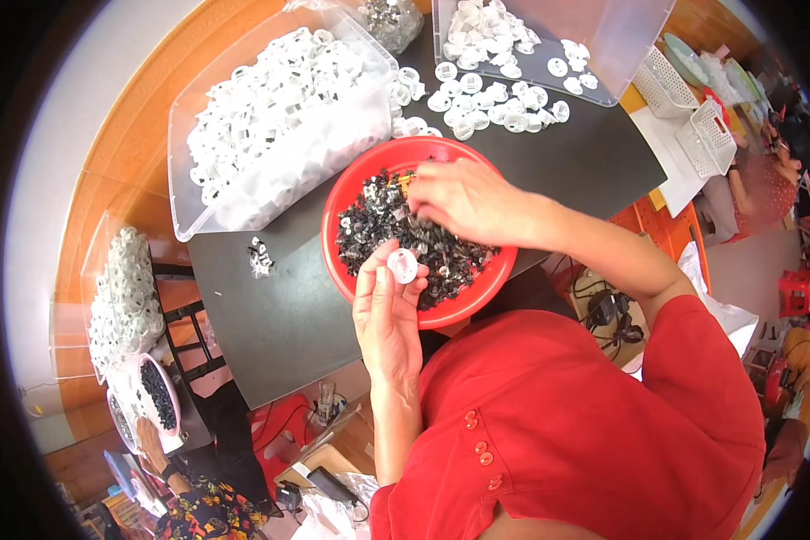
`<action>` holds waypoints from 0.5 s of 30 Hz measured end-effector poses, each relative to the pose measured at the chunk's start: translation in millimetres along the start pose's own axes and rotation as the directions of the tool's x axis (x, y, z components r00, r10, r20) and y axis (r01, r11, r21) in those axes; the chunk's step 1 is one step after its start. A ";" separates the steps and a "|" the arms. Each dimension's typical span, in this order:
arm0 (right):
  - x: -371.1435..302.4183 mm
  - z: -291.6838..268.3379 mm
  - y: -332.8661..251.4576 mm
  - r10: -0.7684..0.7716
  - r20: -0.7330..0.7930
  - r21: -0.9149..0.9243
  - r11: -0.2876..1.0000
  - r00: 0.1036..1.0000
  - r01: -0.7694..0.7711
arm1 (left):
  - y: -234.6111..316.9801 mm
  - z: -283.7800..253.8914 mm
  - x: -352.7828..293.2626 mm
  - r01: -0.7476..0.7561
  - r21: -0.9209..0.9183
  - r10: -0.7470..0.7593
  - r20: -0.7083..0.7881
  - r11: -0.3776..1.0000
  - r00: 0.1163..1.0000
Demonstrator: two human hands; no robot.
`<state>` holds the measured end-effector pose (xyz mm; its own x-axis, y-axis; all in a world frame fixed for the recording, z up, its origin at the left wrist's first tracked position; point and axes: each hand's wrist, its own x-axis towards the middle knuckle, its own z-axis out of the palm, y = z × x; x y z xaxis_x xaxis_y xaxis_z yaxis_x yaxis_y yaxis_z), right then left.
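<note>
A round white plastic piece (403, 265) is pinched between the thumb and fingers of my left hand (386, 306), over the near rim of a red basin (339, 261). Many small black parts (450, 261), mixed with some clear and white bits, fill the basin. My right hand (459, 200) is over the basin's far side, its fingers bent down toward the parts. What those fingertips hold, if anything, is hidden. A yellow-orange object (405, 183) shows beside them.
A clear tub (182, 184) heaped with white pieces stands left of the basin. Loose round white pieces (513, 112) lie behind the basin on the dark table (261, 333), near another clear bin (594, 76). Another person's hand (150, 441) is at lower left.
</note>
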<state>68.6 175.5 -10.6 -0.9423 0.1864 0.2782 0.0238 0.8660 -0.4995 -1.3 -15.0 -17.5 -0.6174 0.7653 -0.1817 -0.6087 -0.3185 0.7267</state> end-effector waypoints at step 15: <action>-11.9 -32.2 24.6 0.071 -0.176 -0.192 0.976 0.982 -0.105 | -1.6 1.2 -0.4 0.001 -0.006 -0.001 -0.006 1.000 1.000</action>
<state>91.1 209.6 0.2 -0.8647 0.3258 0.3823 0.1858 0.9146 -0.3591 0.5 -14.1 -17.7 -0.6199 0.7622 -0.1863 -0.6122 -0.3214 0.7224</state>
